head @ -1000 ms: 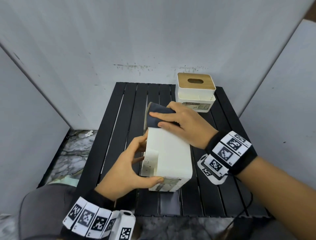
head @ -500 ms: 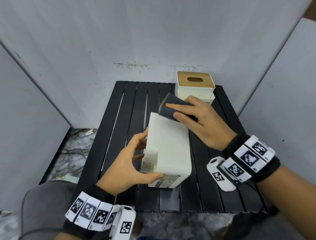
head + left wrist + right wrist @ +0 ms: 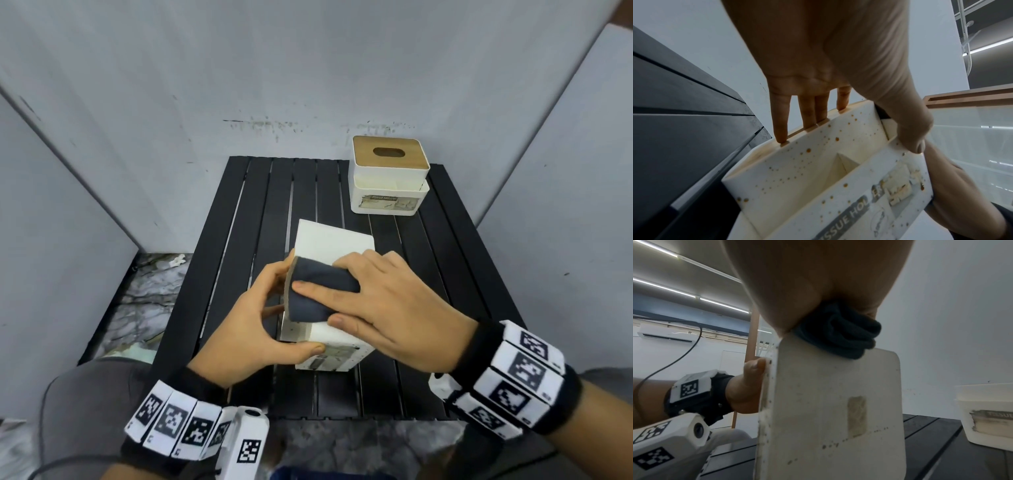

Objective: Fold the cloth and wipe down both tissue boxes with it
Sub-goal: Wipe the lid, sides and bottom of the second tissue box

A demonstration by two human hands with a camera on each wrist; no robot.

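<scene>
A white tissue box (image 3: 329, 243) lies on its side on the black slatted table (image 3: 239, 240), its speckled compartment side (image 3: 801, 170) facing left. My left hand (image 3: 253, 329) grips it, thumb on the near end and fingers (image 3: 781, 128) hooked on its left rim. My right hand (image 3: 383, 308) presses the folded dark blue cloth (image 3: 318, 291) flat on the box's upper face near its front end; in the right wrist view the cloth (image 3: 842, 335) bunches under the palm. The second tissue box (image 3: 388, 178), white with a wooden lid, stands upright at the table's back right.
Grey panels wall in the table at the back and on both sides. Marble floor (image 3: 144, 301) shows to the left below the table. A cable (image 3: 674, 353) runs from my left wristband. The second box (image 3: 988, 417) stands close on the right of the held one.
My right hand has slid the cloth along the box's upper face from its far end toward me, down to the near end. The left hand keeps its grip.
</scene>
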